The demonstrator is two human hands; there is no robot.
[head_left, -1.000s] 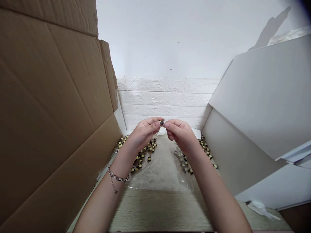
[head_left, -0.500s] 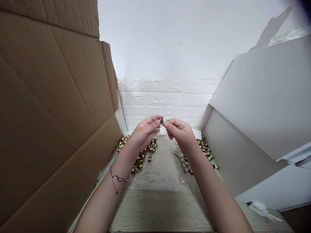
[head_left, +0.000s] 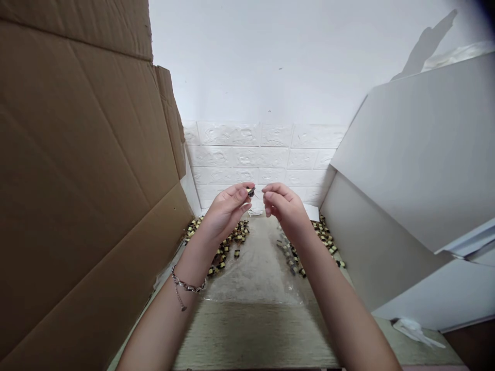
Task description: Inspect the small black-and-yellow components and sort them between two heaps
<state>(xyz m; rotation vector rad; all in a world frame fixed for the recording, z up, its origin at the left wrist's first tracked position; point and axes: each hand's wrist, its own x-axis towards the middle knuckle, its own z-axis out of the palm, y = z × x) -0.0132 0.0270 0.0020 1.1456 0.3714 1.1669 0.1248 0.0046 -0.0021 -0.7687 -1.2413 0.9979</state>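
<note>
Between the thumb and fingers of my left hand [head_left: 228, 208] is a small coil transformer [head_left: 250, 191], with a black body and a yellow-wrapped middle. My right hand [head_left: 285, 206] is a short gap to its right, thumb and forefinger pinched. A faint thin wire seems to run from the transformer toward those fingertips; whether they grip it is too small to tell. Below my left hand lies a pile of similar transformers [head_left: 224, 250], and another pile [head_left: 327, 239] lies beyond my right forearm. A clear plastic bag [head_left: 259, 273] lies flat between the piles.
A tall brown cardboard box [head_left: 85, 170] rises on the left and a white box [head_left: 417, 154] on the right. The white brick-patterned wall [head_left: 240, 134] stands behind the wooden table [head_left: 255, 335]. A crumpled white scrap [head_left: 415, 332] lies at the lower right.
My hands have come apart. My left hand has shifted slightly left with the transformer, while my right fingertips have moved off it, leaving a gap.
</note>
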